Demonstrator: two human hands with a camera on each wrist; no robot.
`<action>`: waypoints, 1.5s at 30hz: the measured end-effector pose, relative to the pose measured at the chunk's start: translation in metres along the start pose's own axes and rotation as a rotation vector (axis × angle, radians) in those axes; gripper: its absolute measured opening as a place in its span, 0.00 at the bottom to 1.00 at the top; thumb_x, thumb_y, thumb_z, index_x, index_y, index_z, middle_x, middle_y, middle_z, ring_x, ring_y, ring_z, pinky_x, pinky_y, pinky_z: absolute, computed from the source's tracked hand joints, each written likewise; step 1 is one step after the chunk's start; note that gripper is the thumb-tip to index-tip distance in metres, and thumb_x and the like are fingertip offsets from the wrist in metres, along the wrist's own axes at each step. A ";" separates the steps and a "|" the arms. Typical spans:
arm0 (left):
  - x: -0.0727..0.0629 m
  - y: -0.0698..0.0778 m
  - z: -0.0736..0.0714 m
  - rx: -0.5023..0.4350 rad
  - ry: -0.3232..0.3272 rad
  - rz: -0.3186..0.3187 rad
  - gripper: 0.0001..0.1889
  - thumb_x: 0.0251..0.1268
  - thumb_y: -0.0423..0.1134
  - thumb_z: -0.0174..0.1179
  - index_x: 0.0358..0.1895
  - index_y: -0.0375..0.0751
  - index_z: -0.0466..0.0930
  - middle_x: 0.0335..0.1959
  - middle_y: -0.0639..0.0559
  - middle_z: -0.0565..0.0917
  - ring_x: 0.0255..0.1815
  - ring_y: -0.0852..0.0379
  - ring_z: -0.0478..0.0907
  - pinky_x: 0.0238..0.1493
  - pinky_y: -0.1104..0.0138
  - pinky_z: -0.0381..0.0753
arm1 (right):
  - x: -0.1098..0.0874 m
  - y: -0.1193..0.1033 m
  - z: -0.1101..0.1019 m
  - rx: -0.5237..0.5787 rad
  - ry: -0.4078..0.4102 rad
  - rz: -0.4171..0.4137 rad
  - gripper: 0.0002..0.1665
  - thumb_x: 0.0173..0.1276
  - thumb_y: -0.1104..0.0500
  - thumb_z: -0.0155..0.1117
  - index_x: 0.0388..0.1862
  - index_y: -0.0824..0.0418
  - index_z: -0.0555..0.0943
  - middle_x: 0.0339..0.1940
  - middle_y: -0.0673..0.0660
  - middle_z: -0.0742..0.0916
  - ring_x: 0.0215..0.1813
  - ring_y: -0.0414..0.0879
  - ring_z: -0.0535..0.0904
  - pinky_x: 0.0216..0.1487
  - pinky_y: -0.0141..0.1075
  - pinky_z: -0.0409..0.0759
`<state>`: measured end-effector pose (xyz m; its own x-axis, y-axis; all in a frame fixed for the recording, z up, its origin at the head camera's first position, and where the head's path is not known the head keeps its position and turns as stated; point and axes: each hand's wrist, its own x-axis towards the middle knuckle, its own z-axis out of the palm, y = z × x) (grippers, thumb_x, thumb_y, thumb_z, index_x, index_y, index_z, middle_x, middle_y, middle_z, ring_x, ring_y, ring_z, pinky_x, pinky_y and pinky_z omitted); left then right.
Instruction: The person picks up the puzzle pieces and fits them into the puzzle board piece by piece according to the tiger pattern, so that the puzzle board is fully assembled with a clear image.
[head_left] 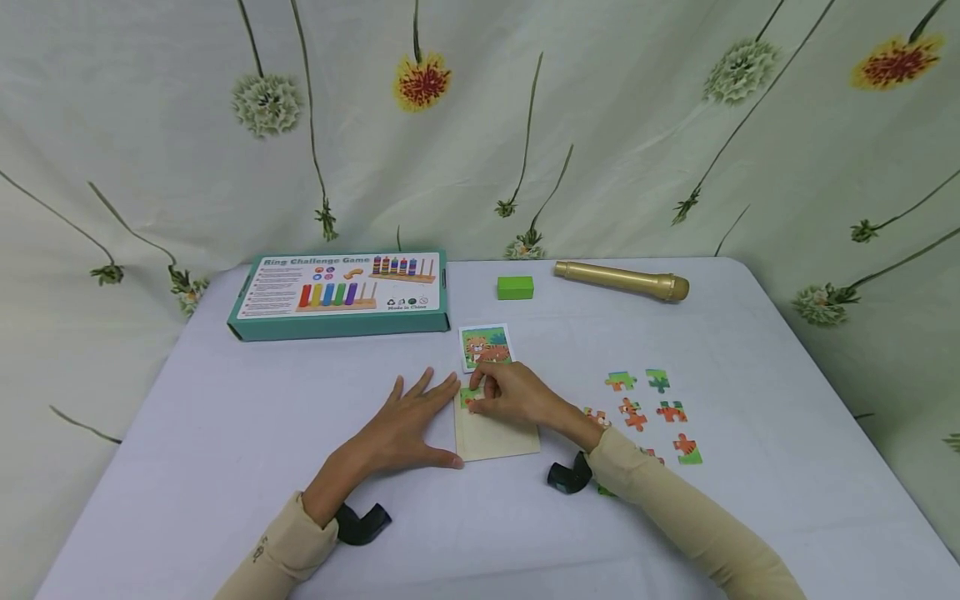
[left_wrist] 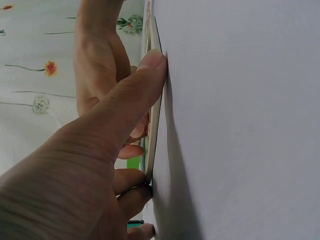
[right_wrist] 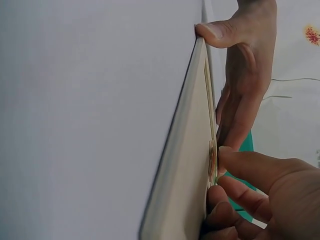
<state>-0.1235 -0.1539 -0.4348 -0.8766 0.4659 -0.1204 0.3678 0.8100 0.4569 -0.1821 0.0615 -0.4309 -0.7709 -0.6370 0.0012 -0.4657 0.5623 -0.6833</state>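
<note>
A pale wooden puzzle board with a raised border lies in front of me. My left hand is spread flat along its left side, thumb at the near corner and forefinger at the far corner. My right hand pinches a green and orange jigsaw piece between thumb and forefinger at the board's far left corner. In the right wrist view the piece is low against the board, right at the fingertips. Just behind the board lies a picture card with orange animals, partly covered by the right hand.
Several loose jigsaw pieces lie to the right, some hidden under the right forearm. A green block and a gold microphone lie at the back. The Ring Challenge Game box stands at the back left. Black wrist devices hang below both wrists.
</note>
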 end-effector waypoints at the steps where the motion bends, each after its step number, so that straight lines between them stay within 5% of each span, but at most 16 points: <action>1: 0.000 0.000 0.000 0.001 0.000 -0.001 0.60 0.35 0.68 0.72 0.75 0.45 0.56 0.76 0.51 0.56 0.78 0.43 0.39 0.72 0.40 0.31 | 0.000 0.000 0.000 0.005 -0.002 0.000 0.13 0.59 0.56 0.72 0.40 0.58 0.80 0.21 0.47 0.79 0.25 0.36 0.71 0.26 0.26 0.69; 18: 0.000 0.001 0.001 -0.003 -0.007 -0.013 0.60 0.36 0.68 0.72 0.75 0.45 0.56 0.76 0.50 0.56 0.78 0.44 0.39 0.73 0.41 0.31 | -0.032 0.007 -0.028 0.174 -0.002 -0.004 0.17 0.64 0.59 0.67 0.51 0.61 0.80 0.42 0.55 0.85 0.35 0.42 0.79 0.37 0.31 0.78; 31: 0.000 0.000 0.003 0.002 -0.001 -0.022 0.60 0.36 0.66 0.73 0.75 0.47 0.54 0.76 0.52 0.55 0.79 0.46 0.38 0.73 0.42 0.31 | -0.066 0.041 -0.067 0.127 0.173 0.061 0.23 0.64 0.60 0.67 0.58 0.62 0.77 0.55 0.61 0.82 0.54 0.56 0.78 0.52 0.48 0.78; 45: 0.000 0.001 0.002 0.001 0.003 -0.016 0.60 0.35 0.66 0.73 0.75 0.46 0.55 0.76 0.52 0.56 0.79 0.45 0.38 0.73 0.42 0.32 | -0.093 0.069 -0.088 0.126 0.274 0.139 0.27 0.66 0.58 0.66 0.62 0.64 0.74 0.60 0.62 0.79 0.58 0.60 0.76 0.58 0.54 0.74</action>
<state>-0.1227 -0.1520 -0.4361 -0.8836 0.4514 -0.1248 0.3538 0.8180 0.4536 -0.1811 0.2066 -0.4139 -0.9197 -0.3831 0.0861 -0.3031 0.5533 -0.7759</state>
